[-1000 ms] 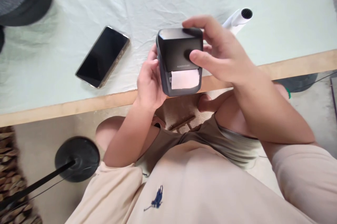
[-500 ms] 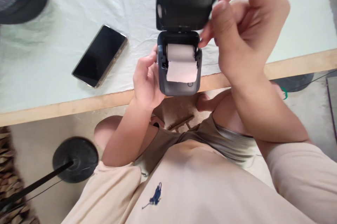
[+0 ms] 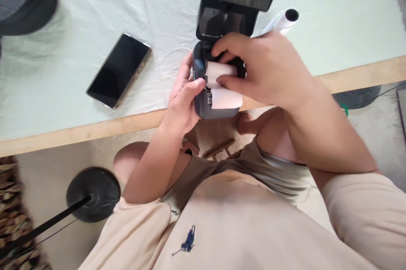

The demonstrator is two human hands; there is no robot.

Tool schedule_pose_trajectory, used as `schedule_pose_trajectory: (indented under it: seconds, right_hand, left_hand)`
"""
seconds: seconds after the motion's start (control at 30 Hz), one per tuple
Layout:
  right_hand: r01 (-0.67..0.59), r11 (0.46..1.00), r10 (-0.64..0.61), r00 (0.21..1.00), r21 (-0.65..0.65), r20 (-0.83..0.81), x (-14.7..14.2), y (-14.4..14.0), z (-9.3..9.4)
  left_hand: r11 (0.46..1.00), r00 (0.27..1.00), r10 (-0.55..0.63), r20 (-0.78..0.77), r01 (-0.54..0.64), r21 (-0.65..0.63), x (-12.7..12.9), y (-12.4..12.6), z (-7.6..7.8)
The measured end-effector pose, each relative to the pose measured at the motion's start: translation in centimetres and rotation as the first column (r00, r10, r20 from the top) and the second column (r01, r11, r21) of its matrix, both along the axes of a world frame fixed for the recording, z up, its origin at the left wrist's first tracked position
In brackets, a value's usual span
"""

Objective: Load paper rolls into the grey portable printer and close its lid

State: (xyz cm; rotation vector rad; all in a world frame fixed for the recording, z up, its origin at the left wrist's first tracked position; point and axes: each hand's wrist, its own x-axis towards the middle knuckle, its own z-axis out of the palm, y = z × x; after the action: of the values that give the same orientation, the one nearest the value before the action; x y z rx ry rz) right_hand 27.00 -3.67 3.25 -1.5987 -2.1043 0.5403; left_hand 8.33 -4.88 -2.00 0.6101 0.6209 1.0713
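printer (image 3: 207,107) upright, lid (image 3: 236,1) open away | roll (image 3: 222,71) axis crosswise | right hand (image 3: 269,71) grip on it

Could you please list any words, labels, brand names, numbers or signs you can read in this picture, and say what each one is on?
No text is readable anywhere.
Shirt: a small dark blue embroidered emblem, a figure and no letters.
Printer, held by the left hand, with the right hand on its paper roll: no legible marking.
Phone: screen dark.

place: home workspace | cues: cloth-covered table (image 3: 79,105), phone (image 3: 119,70), floor fan base (image 3: 93,194)
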Motion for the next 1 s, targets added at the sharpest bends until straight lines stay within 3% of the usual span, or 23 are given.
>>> schedule_pose_trajectory:
  seconds: [0.07,0.13,0.2,0.27,0.33,0.37,0.43,0.5,0.6,0.67,0.8,0.9,1.0]
  right_hand:
    - [-0.032,0.999,0.032,0.991,0.004,-0.13,0.2,-0.6,0.8]
    - [0.029,1.0,-0.025,0.937,0.005,-0.348,0.7,-1.1,1.5]
    - [0.194,0.981,-0.175,0.812,-0.026,-0.557,1.4,-1.0,1.7]
    - [0.301,0.936,-0.341,0.652,-0.182,-0.678,2.0,-0.4,1.2]
    - [0.291,0.906,-0.421,0.545,-0.307,-0.725,2.4,0.4,0.0]
    - [0.265,0.907,-0.422,0.532,-0.328,-0.735,2.5,0.8,-0.7]
    - [0.225,0.938,-0.347,0.575,-0.265,-0.741,2.6,1.3,-2.3]
    - [0.178,0.974,-0.224,0.7,-0.138,-0.678,2.7,1.6,-3.6]
    - [0.13,0.99,-0.091,0.888,0.057,-0.451,2.9,1.7,-5.2]
    - [0.148,0.984,-0.112,0.946,0.096,-0.306,2.9,1.7,-5.8]
    - [0.221,0.975,-0.206,0.951,0.039,-0.231,3.2,1.2,-4.9]
    - [0.292,0.925,-0.209,0.925,0.242,-0.318,4.1,0.8,-3.1]
    - [0.426,0.813,-0.373,0.905,0.396,-0.206,5.8,1.6,-3.0]
  left_hand:
    - [0.999,0.999,0.048,-0.002,-0.048,0.009,0.3,0.0,0.0]
    - [0.998,0.998,0.062,-0.008,-0.062,0.017,0.3,0.1,-0.1]
    - [0.999,0.999,0.045,-0.012,-0.045,0.026,0.1,0.3,-0.2]
    - [0.999,1.0,0.023,-0.008,-0.023,0.027,-0.2,0.7,-0.3]
    - [1.0,1.0,0.015,-0.009,-0.015,0.015,-0.4,0.9,-0.3]
    - [1.0,1.0,0.022,-0.019,-0.022,0.006,-0.4,1.0,-0.2]
    - [0.999,0.997,0.05,-0.05,-0.05,-0.003,-0.3,1.1,-0.2]
    - [0.997,0.996,0.073,-0.053,-0.073,0.003,-0.1,1.1,-0.1]
    - [0.999,0.999,0.05,-0.02,-0.049,0.011,0.0,1.1,-0.1]
    - [0.999,0.999,0.039,-0.037,-0.039,0.003,-0.1,1.0,0.0]
    - [0.997,0.99,0.075,-0.122,-0.078,-0.024,-0.2,1.0,0.2]
    - [0.999,0.991,0.054,-0.122,-0.054,0.002,-0.3,1.1,0.2]
    - [0.999,0.994,0.039,-0.105,-0.036,0.032,-0.4,1.1,0.1]
